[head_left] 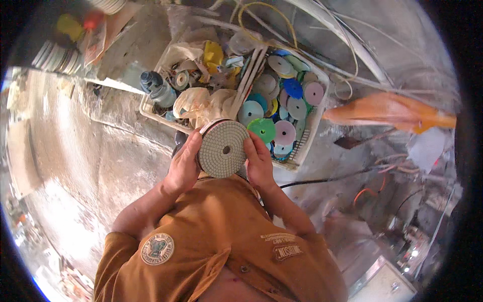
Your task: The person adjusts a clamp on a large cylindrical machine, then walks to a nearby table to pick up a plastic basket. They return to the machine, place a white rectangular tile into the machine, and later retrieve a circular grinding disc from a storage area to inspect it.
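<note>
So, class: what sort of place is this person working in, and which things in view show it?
Probably a stone-polishing workshop: both hands hold a round beige polishing pad, a white basket holds many coloured pads, and dusty stone slabs lie about.

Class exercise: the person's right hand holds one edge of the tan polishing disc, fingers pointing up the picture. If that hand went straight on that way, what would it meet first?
Probably the green disc in the white basket, just beyond the right hand; depth is unclear.
</note>
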Tool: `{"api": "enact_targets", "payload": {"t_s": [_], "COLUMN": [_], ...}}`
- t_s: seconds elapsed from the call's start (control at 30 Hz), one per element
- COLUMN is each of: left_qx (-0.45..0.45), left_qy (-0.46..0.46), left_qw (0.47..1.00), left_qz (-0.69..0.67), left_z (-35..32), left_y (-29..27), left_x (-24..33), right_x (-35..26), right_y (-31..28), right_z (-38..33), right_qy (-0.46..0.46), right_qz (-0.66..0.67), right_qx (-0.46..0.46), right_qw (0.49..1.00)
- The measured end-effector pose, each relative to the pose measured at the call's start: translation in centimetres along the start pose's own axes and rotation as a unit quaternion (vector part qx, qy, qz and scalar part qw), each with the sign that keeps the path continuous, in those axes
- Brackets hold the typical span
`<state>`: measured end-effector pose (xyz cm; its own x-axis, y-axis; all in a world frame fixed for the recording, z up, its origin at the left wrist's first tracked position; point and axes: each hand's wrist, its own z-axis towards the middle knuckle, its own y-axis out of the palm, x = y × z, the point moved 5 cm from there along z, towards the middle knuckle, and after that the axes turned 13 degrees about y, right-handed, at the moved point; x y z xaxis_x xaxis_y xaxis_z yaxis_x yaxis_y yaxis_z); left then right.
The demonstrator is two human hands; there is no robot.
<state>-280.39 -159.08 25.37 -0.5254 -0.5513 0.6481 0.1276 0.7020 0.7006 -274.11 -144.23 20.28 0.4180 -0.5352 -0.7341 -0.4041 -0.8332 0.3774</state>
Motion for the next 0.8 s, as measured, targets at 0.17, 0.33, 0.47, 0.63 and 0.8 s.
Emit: {"api": "enact_targets", "payload": {"t_s": [0.17, 0.33, 0.47, 0.63, 0.8], "left_qx": [0.028, 0.109, 0.136, 0.241, 0.310], "left_qy": [0.068, 0.160, 0.253, 0.256, 0.285], "left_qw": [0.997, 0.978, 0.936, 0.927, 0.906], "left_qz": [0.018, 0.072, 0.201, 0.134, 0.030], "left_z": [-1.8, -4.7, -8.1, -11.6, -16.7], "left_y": [-2.2, -6.0, -9.8, -15.4, -21.3], "left_x": [2.1, 5.9, 9.7, 12.8, 15.4], "right_x": [-0.3, -0.2, 0.8, 3.1, 4.6], "right_y": [3.6, 9.0, 15.2, 23.7, 33.3], "right_z": [0.7, 1.7, 2.4, 3.1, 2.1], "right_qy": [0.018, -0.003, -0.008, -0.079, -0.249], "right_qz": [-0.088, -0.264, -0.360, -0.456, -0.649], "right_qx": [-0.016, -0.043, -0.083, -0.161, -0.222], "right_qw": [0.996, 0.964, 0.929, 0.872, 0.683]}}
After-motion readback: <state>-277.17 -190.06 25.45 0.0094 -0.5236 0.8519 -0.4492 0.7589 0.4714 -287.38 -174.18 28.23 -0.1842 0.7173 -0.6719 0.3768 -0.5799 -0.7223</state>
